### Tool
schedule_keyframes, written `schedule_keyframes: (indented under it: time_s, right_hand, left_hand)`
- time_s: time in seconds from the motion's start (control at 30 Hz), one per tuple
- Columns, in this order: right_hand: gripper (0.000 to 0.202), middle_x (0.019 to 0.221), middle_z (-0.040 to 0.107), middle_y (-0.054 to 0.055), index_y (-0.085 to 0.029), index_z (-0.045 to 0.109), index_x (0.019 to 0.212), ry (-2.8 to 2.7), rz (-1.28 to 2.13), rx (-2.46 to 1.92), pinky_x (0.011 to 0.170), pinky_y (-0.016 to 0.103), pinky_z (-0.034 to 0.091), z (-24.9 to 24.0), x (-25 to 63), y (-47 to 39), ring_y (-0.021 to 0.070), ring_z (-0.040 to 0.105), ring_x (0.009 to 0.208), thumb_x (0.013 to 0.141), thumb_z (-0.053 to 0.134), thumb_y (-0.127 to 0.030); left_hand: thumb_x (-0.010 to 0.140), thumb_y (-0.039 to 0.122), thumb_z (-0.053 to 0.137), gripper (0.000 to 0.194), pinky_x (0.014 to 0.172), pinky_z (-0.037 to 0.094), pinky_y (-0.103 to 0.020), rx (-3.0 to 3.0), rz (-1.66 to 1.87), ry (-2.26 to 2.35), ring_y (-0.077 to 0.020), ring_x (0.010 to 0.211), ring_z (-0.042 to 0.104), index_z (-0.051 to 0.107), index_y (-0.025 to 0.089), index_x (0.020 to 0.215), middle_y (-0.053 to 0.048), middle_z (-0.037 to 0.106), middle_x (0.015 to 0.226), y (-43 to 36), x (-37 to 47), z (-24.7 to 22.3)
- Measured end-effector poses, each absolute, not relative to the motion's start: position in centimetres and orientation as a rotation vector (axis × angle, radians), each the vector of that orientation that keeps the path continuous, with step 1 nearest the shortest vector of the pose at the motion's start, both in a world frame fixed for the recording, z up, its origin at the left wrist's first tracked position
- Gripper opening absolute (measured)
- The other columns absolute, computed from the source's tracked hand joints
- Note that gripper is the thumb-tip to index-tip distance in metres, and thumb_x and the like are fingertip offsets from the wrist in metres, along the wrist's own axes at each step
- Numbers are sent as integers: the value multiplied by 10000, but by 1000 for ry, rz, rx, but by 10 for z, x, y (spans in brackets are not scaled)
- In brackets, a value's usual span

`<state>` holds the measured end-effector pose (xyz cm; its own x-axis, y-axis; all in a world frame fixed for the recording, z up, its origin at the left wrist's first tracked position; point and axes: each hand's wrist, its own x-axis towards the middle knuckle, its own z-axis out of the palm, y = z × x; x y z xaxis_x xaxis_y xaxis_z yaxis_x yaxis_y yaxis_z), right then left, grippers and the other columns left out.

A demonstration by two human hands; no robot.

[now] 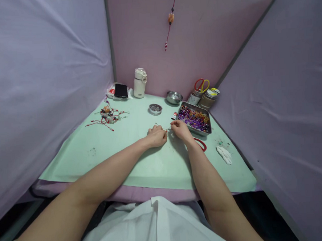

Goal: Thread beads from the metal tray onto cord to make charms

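My left hand point(157, 136) rests on the pale green table top with its fingers curled closed. A thin cord point(165, 129) with a small reddish bit on it runs out of that hand towards my right hand point(180, 129). The right hand's fingers are pinched together on the cord's other side. Close to the right hand stands a metal tray point(182, 104) full of purple and orange beads. Red-handled scissors point(200, 144) lie partly hidden under my right forearm. Just beyond the hands is a small round dish point(155, 109) of dark beads.
Finished-looking beaded strings point(108, 115) lie at left. Behind are a black phone point(121, 91), a white bottle point(139, 83), a metal bowl point(174, 97) and jars point(207, 98), one holding scissors. A crumpled white cloth point(224, 155) lies right. A beaded cord point(171, 18) hangs on the back wall.
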<state>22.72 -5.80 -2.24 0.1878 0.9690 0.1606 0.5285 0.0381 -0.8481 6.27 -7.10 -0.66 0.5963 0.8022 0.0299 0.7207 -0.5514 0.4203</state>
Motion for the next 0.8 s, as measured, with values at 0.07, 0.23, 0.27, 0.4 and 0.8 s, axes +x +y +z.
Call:
schedule_keyframes:
  time_s: [0.07,0.23,0.27,0.4,0.8]
  right_hand:
    - [218,663,594,7,-171,586,819,-1427,669,-1605,584,263,382,-19,228,-60,147,506,600,654,505,-288]
    - [219,647,583,0,-169,593,806,-1377,695,-1596,576,255,362,-11,230,-63,136,487,591,651,503,-295]
    - [218,644,580,-2,-169,593,804,-1372,704,-1593,571,253,357,-11,231,-63,135,485,588,649,504,-295]
    - [221,653,589,3,-167,595,809,-1377,713,-1596,554,251,346,-14,234,-61,139,490,587,643,517,-290]
    - [221,648,582,-16,-186,571,883,-1498,735,-1399,601,262,372,-15,223,-62,140,517,608,706,539,-315]
  left_hand:
    - [755,256,480,211,877,353,-475,2454,283,1223,-315,1064,433,672,201,822,-144,551,1058,-66,58,-3]
    - [722,198,524,168,893,322,-498,2462,246,1451,-341,1060,428,688,171,750,-179,556,1033,-46,37,12]
    - [716,190,532,164,892,322,-494,2456,198,1517,-341,1062,428,691,170,752,-182,556,1034,-42,32,14]
    - [641,206,622,113,906,311,-522,2429,147,1582,-371,1079,430,697,159,710,-200,566,1030,-28,16,16]
    - [672,260,661,294,878,406,-354,2050,853,1335,-243,961,566,630,189,956,-117,591,1081,-30,25,16]
